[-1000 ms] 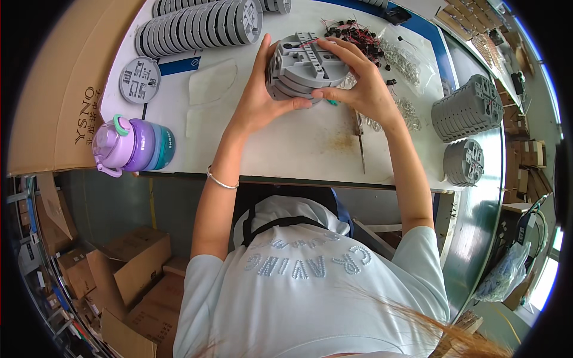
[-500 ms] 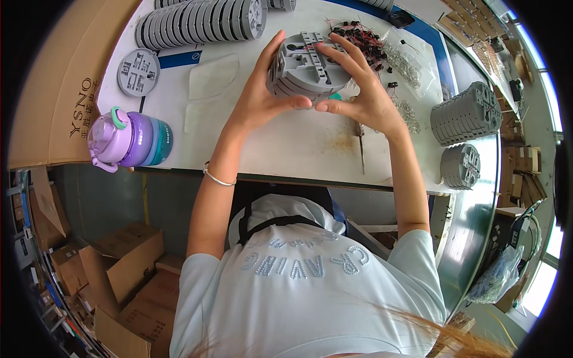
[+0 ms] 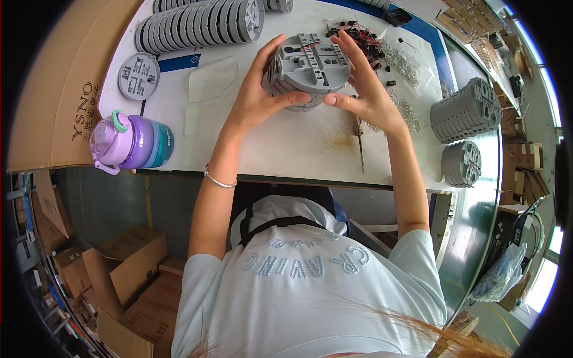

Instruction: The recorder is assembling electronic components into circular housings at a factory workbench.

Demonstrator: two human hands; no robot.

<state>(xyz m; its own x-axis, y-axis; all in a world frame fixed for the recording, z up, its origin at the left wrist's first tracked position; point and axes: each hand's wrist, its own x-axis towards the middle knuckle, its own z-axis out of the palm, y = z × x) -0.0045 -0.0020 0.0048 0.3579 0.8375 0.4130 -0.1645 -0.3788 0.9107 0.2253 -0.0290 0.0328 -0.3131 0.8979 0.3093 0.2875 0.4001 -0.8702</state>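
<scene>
A short stack of round grey plastic discs (image 3: 315,77) stands at the far middle of the table, its top disc showing moulded slots, raised ribs and a bit of red wire. Around its left side curves my left hand (image 3: 258,98), thumb along the front and fingers reaching toward the back. My right hand (image 3: 371,95) grips the opposite side, its thumb at the front edge and its fingers up along the right rim. The two thumbs point toward each other without touching. The underside of the stack is hidden.
Long rows of similar discs (image 3: 197,27) lie at the back left, with a single disc (image 3: 139,76) nearer. A purple and teal bottle (image 3: 134,142) stands left. Wired black parts (image 3: 361,45) and small metal pieces (image 3: 406,68) lie behind my right hand. More disc stacks (image 3: 465,113) sit right.
The fingers of my right hand have drawn back from over the top disc to its right rim, uncovering the top. Both hands stay around the stack.
</scene>
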